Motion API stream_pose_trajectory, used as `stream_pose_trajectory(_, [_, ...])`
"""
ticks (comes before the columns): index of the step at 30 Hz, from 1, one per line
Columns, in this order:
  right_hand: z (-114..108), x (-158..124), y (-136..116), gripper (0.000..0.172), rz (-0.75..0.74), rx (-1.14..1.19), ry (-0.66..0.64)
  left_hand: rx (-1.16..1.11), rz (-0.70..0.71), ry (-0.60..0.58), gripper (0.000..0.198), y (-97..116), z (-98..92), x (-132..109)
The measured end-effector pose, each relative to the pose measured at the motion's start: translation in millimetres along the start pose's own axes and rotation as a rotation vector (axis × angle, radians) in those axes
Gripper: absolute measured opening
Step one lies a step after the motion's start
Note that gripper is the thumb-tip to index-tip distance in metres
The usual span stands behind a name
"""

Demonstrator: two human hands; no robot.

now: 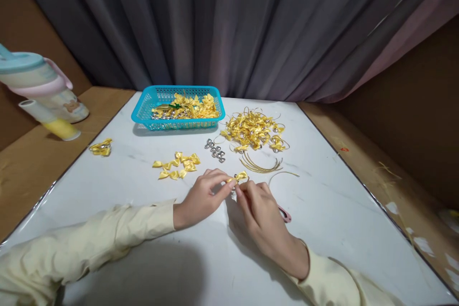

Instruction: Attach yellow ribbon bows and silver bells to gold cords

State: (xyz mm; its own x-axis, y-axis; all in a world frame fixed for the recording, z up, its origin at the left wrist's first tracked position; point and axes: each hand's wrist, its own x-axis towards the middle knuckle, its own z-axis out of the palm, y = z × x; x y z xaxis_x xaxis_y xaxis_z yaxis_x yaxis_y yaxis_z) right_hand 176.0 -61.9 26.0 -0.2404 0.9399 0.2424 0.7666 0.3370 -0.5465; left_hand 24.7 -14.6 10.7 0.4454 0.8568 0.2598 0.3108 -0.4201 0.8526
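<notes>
In the head view, the left hand (206, 197) pinches one end of a yellow bow (241, 175) between thumb and index finger. The right hand (267, 222) has its fingers bunched narrowly against the bow's near edge; whether they grip the bow or something beneath cannot be told. The bow sits between both sets of fingertips, just above the surface (351, 229).

The satin looks slick, so a loose pinch could let it twist or slip. The rounded silver beads (216, 150), just beyond the left fingers, could scatter if knuckles brushed them. The thin, springy gold cords (256, 167), curved beyond the right fingers, might snag, as might the tangled wiry loops in the heap of bows (253, 129) farther beyond. Soft, pinched-waist loose bows (190, 167) lie left of the fingers; well beyond them stands a rigid, perforated blue plastic basket (179, 125).
</notes>
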Motion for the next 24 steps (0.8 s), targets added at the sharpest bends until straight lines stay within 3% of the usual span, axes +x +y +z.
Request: stream_pose_trajectory(24, [3.4, 3.4, 1.3, 0.021, 0.038, 0.043, -0.033, 0.021, 0.017, 0.026, 0.017, -3.9, 4.5, -1.0])
